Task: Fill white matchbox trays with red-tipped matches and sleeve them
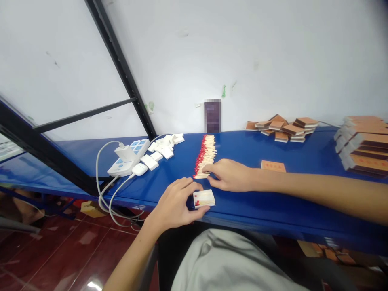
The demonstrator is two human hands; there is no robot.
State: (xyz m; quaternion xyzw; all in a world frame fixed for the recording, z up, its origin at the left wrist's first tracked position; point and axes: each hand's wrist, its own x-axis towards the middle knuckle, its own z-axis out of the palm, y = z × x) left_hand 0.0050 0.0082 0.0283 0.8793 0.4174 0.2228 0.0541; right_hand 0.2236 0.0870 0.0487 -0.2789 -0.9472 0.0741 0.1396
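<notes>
My left hand [177, 202] grips a white matchbox tray [211, 203] by its left end, near the front edge of the blue table. A few red-tipped matches [198, 202] lie in the tray. Just beyond it stretches a long row of loose matches [206, 155], red heads mostly to the left. At the near end of this row is my right hand [228, 176], thumb and forefinger closed at the sticks. Whether a match is between those fingertips is too small to make out.
A matchbox sleeve [273, 166] lies right of my right forearm. Behind it is a pile of matchboxes [281, 127], with wrapped stacks [365, 145] at far right. White trays [163, 146] and a power strip [129, 157] with cables sit left, beside a black metal frame [121, 68].
</notes>
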